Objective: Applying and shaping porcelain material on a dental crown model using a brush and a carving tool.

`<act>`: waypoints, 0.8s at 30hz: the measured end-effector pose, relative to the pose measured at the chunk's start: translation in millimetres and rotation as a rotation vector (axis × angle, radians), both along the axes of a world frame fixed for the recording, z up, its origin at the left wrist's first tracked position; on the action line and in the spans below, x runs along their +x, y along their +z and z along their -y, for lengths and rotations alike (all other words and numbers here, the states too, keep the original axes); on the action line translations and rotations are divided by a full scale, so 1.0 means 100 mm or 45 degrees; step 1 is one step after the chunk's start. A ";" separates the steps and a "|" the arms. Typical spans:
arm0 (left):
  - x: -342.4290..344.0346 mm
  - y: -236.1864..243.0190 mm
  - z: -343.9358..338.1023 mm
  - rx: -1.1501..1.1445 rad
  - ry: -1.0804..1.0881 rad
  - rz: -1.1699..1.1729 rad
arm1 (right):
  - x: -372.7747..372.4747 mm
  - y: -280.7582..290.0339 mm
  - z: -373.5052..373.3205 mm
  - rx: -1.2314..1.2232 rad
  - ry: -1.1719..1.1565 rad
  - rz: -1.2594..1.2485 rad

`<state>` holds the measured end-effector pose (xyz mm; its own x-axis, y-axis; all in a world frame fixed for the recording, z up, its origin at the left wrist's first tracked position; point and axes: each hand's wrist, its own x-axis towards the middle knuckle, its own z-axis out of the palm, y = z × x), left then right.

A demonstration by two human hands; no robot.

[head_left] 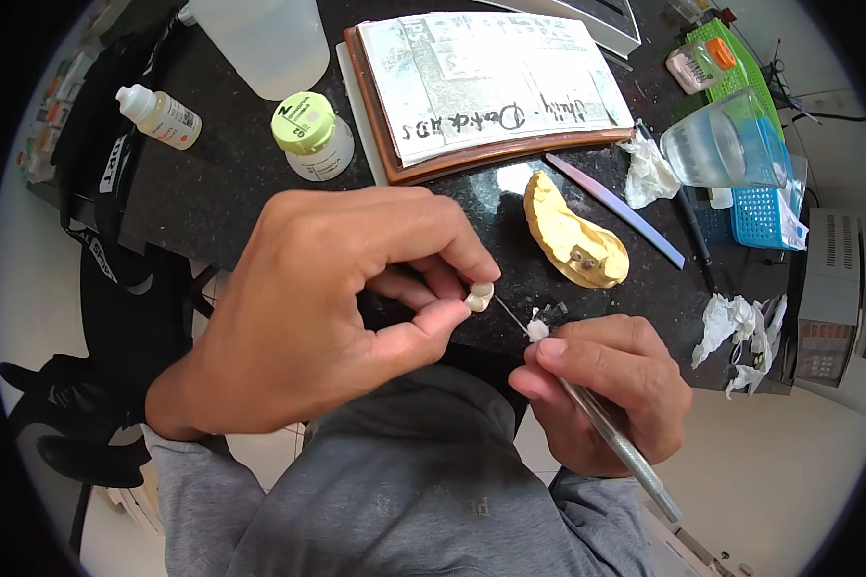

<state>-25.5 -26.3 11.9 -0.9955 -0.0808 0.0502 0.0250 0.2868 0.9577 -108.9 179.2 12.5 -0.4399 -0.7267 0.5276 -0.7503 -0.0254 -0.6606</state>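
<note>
Between the thumb and forefinger of my left hand (pixel 356 288) is a small tooth-coloured dental crown piece (pixel 479 296). My right hand (pixel 611 385) grips a metal dental instrument (pixel 618 445) by its knurled handle, like a pen. Its thin tip points up and left, close to the crown; whether they touch, I cannot tell. A white lump (pixel 538 330) sits by my right fingertips, with white crumbs around it; I cannot make out what it is. Just beyond lies a yellow plaster dental model (pixel 570 236) with a metallic-looking tooth stump.
On the dark stone table (pixel 231 173) stand a green-lidded jar (pixel 314 137), a dropper bottle (pixel 161 117) and a plastic jug (pixel 267 43). A paper-covered brown block (pixel 496 87) lies at the back. Rightward are a purple nail file (pixel 616 210), a water glass (pixel 720 144), a blue basket (pixel 760 216) and crumpled tissues (pixel 726 327).
</note>
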 end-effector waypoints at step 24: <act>0.10 -0.10 -0.20 -0.470 0.254 -0.304 | 0.01 -0.07 0.01 0.011 -0.013 0.135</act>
<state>-15.8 -6.4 1.8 -0.9195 -0.2027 0.3367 0.1417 0.6281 0.7651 -107.5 178.6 5.6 -0.5005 -0.7262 0.4713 -0.6763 -0.0119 -0.7365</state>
